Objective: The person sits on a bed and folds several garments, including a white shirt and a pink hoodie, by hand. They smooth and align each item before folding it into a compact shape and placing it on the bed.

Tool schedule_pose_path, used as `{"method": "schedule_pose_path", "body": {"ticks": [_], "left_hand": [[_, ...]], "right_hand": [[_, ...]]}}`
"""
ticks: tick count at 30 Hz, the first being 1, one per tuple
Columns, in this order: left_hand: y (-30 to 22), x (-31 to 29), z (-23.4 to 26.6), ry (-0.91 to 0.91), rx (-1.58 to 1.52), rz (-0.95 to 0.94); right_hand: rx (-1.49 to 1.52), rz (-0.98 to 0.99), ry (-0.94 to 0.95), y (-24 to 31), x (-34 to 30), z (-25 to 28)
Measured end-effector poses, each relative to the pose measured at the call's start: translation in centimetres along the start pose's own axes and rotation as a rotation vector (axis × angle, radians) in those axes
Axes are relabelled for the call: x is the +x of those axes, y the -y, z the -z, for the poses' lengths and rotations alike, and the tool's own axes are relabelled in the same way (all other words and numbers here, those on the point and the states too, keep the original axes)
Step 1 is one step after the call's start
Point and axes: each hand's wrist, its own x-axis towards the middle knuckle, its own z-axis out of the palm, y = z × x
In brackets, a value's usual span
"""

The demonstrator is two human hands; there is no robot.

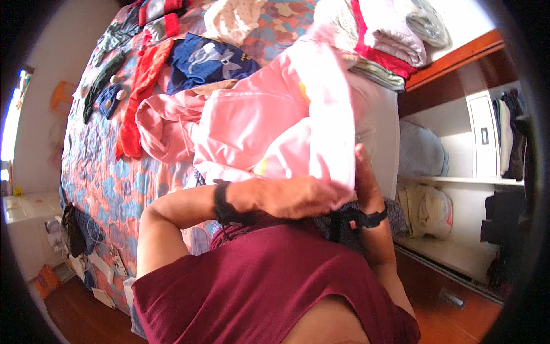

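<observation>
I'm looking at a bed point(163, 192) with the pink cloth point(246, 123) spreading across it, its near right edge lifting toward me. To the right, a wardrobe point(458, 180) is holding a pale blue bundle point(421, 149) above and a cream bundle point(431, 209) below. I'm judging the cloth light, limp and hardly fragile, so I'm favouring its corners and hem over the sagging middle. My left grip point(289, 198) is pinching the near corner; my right grip point(369, 183) is standing beside that edge, its closure unclear.
</observation>
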Motion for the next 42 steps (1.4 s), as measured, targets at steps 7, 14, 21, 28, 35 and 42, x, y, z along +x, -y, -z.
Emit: {"method": "schedule_pose_path", "body": {"ticks": [7,14,21,28,35,42], "left_hand": [[4.8,-2.2,-5.4,0.213,-0.173,0.144],[4.2,-2.3,-5.4,0.26,-0.317,0.358],[3.4,-1.8,-5.7,0.206,-0.281,0.333],[4.0,-2.2,-6.2,0.228,-0.203,0.278],[3.5,-4.8,1.9,-0.24,-0.03,0.275],[8.6,-8.6,12.9,-0.632,1.129,0.675]], "right_hand": [[0.226,-0.008,-0.512,-4.3,-2.9,2.8],[0.21,0.11,-0.768,-4.5,-7.6,5.3],[0.539,0.092,-0.588,-0.9,-8.1,7.2],[-0.155,0.328,-0.664,1.4,-7.9,3.3],[-0.494,0.334,-0.714,2.0,-13.5,6.8],[-0.868,-0.237,-0.307,1.8,-16.8,8.7]]}}
